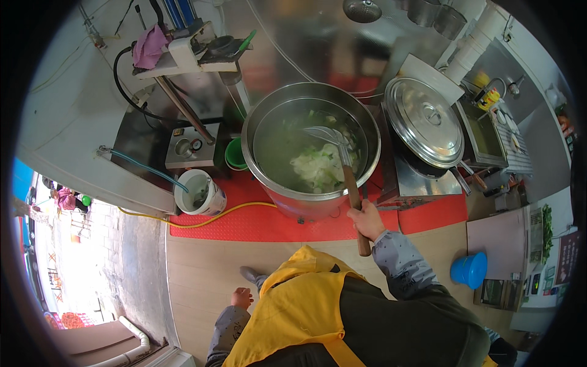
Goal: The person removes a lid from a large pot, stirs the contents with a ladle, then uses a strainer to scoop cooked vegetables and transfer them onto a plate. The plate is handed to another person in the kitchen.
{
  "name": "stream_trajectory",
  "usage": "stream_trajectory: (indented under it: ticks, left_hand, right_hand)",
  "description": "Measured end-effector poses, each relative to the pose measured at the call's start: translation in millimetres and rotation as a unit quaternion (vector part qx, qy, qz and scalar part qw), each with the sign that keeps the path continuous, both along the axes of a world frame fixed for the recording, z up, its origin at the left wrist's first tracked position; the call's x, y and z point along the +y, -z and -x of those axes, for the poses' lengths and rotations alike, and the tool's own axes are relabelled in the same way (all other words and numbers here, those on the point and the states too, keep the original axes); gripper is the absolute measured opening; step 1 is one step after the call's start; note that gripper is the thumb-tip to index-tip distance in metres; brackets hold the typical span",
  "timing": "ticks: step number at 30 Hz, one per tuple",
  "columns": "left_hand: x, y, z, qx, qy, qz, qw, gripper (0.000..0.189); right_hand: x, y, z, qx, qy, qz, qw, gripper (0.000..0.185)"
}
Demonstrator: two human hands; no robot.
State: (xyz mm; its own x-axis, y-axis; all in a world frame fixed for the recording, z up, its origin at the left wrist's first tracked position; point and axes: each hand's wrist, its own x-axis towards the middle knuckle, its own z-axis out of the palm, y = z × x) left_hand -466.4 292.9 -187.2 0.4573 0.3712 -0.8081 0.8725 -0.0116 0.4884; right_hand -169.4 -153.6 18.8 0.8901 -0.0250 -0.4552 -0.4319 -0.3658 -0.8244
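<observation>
My right hand [368, 220] grips the wooden handle [352, 188] of a long metal skimmer. Its slotted metal head [323, 134] reaches into a deep stainless steel stockpot [251, 156]. Cloudy greenish liquid [275, 137] fills part of the pot, with light steam over it. A heap of pale, soft food with green pieces [318, 167] floats beside the skimmer head; its exact kind is unclear. My left hand [242, 298] hangs low by the yellow apron [289, 316], fingers curled, with nothing visible in it.
Left of the stockpot are a green bucket [236, 153], a white bucket [183, 202] with a blue hose [146, 163], and a metal press [190, 110]. A lidded pan [426, 121] stands at right. A yellow hose [238, 208] crosses the red mat [257, 227]. A blue bucket [468, 270] sits farther right.
</observation>
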Motion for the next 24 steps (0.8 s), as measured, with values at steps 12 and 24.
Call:
stream_trajectory:
  ticks: [12,24]
  left_hand:
    - [3.9,-1.1,-9.0,-0.015,0.031,-0.001,0.999,0.034]
    - [1.0,-13.6,-17.3,-0.012,0.065,-0.016,0.998,0.036]
  right_hand:
    - [29.8,6.6,24.8,0.041,-0.009,-0.128,0.991,0.019]
    - [26.5,-28.1,30.0,0.066,-0.049,-0.134,0.988,0.025]
